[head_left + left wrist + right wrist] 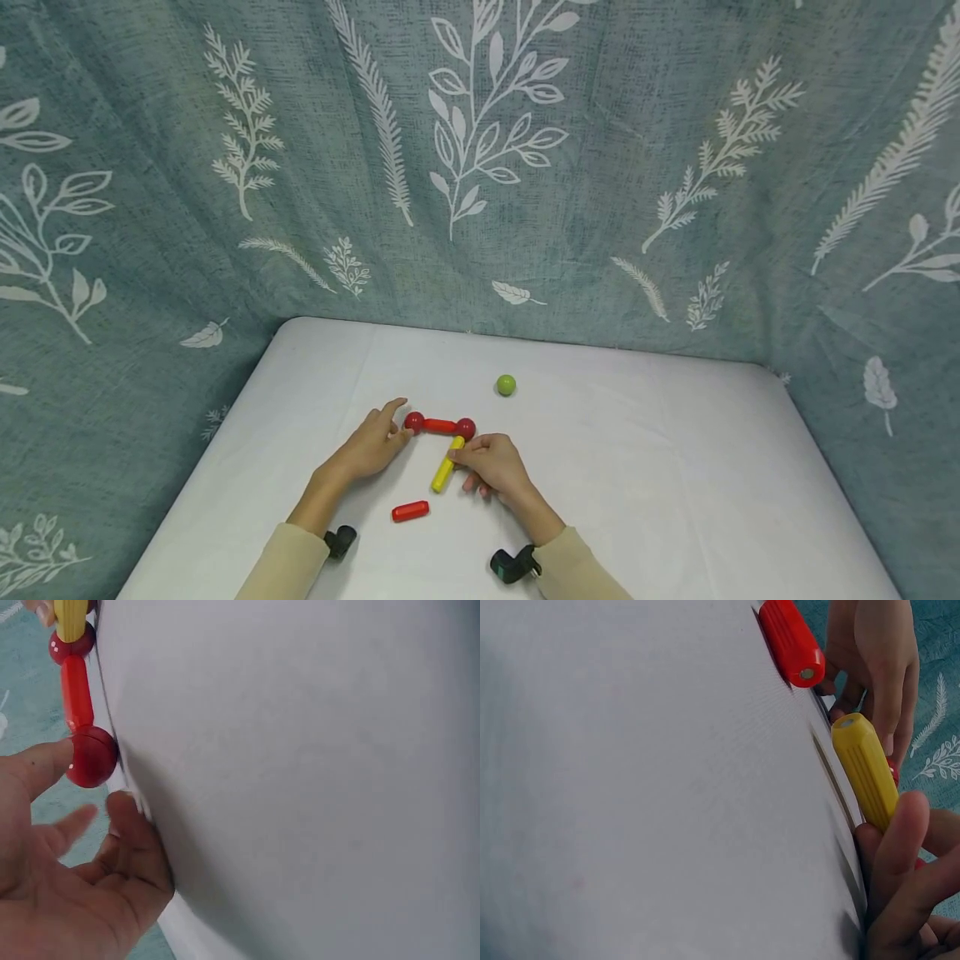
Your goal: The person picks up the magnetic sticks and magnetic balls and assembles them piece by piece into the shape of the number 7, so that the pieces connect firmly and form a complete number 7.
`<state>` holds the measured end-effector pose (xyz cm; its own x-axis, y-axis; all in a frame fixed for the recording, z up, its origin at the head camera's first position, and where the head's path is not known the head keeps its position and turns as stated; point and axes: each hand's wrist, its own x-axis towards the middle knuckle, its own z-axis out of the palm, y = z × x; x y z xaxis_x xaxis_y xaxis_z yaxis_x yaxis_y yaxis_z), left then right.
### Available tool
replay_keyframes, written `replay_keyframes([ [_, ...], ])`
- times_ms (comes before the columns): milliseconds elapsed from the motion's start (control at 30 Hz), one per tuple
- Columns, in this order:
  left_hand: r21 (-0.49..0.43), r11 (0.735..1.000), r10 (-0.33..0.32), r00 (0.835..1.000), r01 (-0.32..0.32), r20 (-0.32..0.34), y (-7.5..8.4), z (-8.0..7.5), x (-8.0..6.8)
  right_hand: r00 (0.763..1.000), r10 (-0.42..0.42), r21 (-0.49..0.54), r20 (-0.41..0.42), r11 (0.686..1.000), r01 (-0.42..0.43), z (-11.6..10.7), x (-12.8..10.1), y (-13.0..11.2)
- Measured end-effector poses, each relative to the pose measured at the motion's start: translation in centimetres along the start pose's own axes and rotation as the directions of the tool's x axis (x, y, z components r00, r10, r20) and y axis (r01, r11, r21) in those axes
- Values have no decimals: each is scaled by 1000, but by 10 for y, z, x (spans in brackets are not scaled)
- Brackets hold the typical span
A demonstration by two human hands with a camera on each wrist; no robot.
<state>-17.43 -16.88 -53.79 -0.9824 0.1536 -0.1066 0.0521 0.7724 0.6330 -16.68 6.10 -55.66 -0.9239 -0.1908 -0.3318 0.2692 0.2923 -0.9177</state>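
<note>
1. Now the left hand (pixel 372 447) rests on the white table (pixel 675 467), its fingers loose and spread; the thumb tip touches the left red ball (pixel 414 422), and the forefinger points up past it without curling round anything.
2. Just right of that ball, a red rod (pixel 440 426) runs across to a second red ball (pixel 465 429); the three pieces sit end to end in one row.
3. From the right-hand ball a yellow rod (pixel 444 475) slants back toward the near edge. The right hand (pixel 491 467) pinches its far end between thumb and fingertips, right beside the ball, while the near end lies free on the table.
4. Nearer still, a loose red rod (pixel 410 511) lies on the cloth by itself, apart from both hands and just left of the yellow rod's near end.
5. Farther off, a green ball (pixel 506 384) sits alone beyond the row, a little right of it, with nothing touching it.
6. Behind and to both sides hangs a teal curtain (pixel 600 167) printed with white leaves, closing in the table.
7. Counted: two red balls, one green ball, two red rods, one yellow rod.
8. Nothing lies between the hands and the joined pieces. In the head view, the right hand's knuckles hide the yellow rod's joint with the ball.
</note>
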Motion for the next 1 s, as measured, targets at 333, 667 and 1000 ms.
replay_keyframes([
  [333,16,994,109,991,-111,76,21,-2,-66,1000,-9,3,13,1000,9,1,-2,-2],
  [667,45,991,119,987,-125,109,15,12,-86,1000,-18,0,8,1000,18,0,0,0],
  [1000,45,991,122,986,-128,115,15,18,-85,998,-56,26,29,998,56,-2,-1,-1],
])
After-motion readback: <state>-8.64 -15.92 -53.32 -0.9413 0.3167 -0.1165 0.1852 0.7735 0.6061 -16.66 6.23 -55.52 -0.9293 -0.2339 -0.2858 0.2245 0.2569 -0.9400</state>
